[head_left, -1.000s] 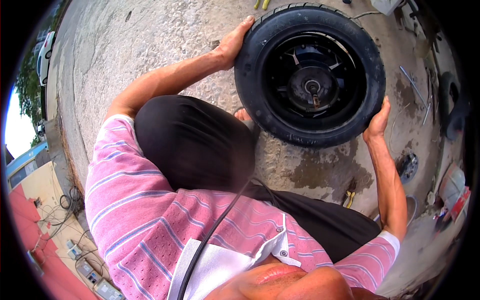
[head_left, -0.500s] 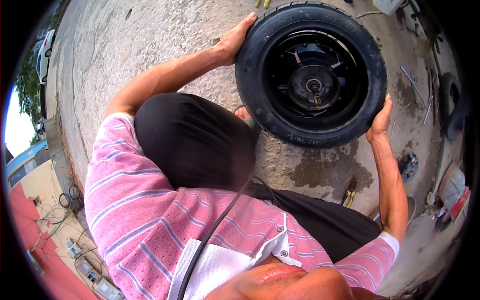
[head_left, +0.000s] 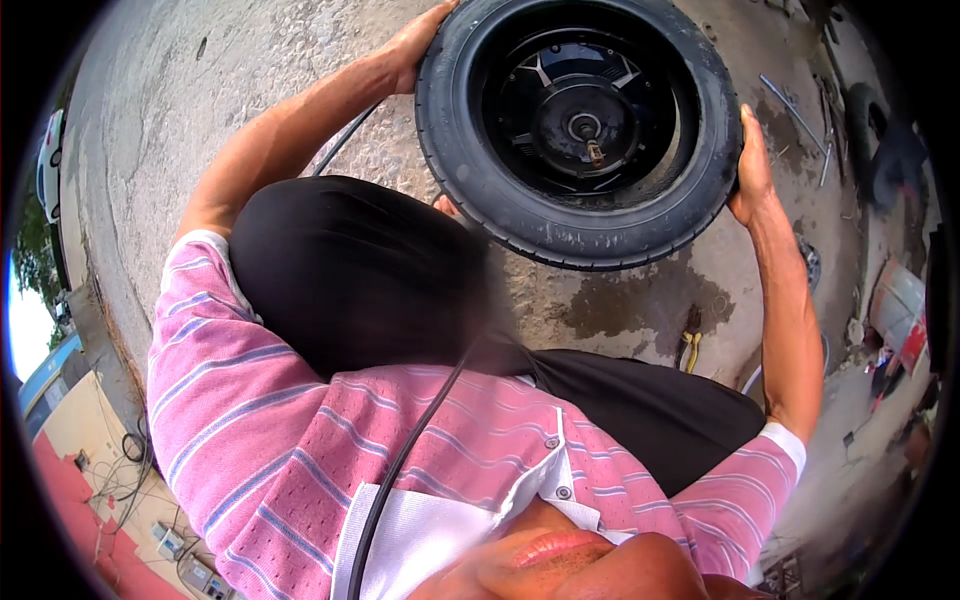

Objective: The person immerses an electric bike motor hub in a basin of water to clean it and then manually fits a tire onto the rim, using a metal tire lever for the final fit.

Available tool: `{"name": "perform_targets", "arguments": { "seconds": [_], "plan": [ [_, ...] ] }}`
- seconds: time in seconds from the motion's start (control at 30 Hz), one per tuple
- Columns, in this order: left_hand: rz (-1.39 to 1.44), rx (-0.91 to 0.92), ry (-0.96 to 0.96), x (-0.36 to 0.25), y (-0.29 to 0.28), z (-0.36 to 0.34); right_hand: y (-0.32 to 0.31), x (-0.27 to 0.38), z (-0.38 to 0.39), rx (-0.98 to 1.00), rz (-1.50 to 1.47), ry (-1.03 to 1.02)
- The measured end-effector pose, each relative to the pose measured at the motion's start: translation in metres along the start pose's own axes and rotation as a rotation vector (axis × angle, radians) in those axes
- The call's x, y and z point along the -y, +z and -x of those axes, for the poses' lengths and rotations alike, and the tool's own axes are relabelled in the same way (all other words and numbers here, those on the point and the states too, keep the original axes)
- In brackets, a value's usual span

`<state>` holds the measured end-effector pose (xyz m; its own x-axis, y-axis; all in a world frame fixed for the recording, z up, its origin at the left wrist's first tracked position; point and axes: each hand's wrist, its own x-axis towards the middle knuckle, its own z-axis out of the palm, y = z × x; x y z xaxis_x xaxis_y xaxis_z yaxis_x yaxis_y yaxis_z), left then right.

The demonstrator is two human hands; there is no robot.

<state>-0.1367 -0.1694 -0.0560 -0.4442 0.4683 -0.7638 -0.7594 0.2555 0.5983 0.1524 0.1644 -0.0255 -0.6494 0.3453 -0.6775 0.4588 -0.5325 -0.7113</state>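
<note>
A black tyre (head_left: pixel 630 240) is in front of me, around a black hub motor wheel (head_left: pixel 585 120) with a short axle at its centre. At the lower right, a crescent gap shows between the tyre and the wheel. My left hand (head_left: pixel 415 45) grips the tyre's upper left edge, its fingertips partly hidden behind the rubber. Against the right edge, my right hand (head_left: pixel 755 170) presses with fingers pointing up along the tread. A dark cable (head_left: pixel 345 140) runs beside my left forearm toward the tyre.
Yellow-handled pliers (head_left: pixel 690 340) lie near my right knee by a wet patch (head_left: pixel 625 305). Metal rods (head_left: pixel 795 110) rest farther right, with another dark tyre (head_left: pixel 868 115) beyond. Coiled cables (head_left: pixel 135 447) are at the far left.
The tyre has shifted left and slightly up in the picture, both hands moving with it. The gap inside its lower right has widened. The cable by my left forearm has come into view.
</note>
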Motion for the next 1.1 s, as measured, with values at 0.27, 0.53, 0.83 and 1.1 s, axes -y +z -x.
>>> {"name": "perform_targets", "arguments": {
  "seconds": [0.27, 0.53, 0.83, 1.1],
  "plan": [
    [-0.222, -0.016, 0.171, 0.003, 0.002, 0.016, -0.004, 0.001, 0.005, 0.050, 0.115, -0.071],
    [-0.041, 0.081, -0.011, -0.002, -0.004, 0.008, -0.011, 0.019, 0.007, 0.096, 0.228, -0.101],
    [0.077, 0.141, 0.118, -0.001, 0.039, 0.047, -0.058, 0.062, -0.034, 0.075, -0.276, -0.347],
    [0.075, 0.265, 0.110, -0.002, 0.056, 0.081, -0.051, 0.058, -0.024, 0.164, -0.473, -0.323]
  ]
}}
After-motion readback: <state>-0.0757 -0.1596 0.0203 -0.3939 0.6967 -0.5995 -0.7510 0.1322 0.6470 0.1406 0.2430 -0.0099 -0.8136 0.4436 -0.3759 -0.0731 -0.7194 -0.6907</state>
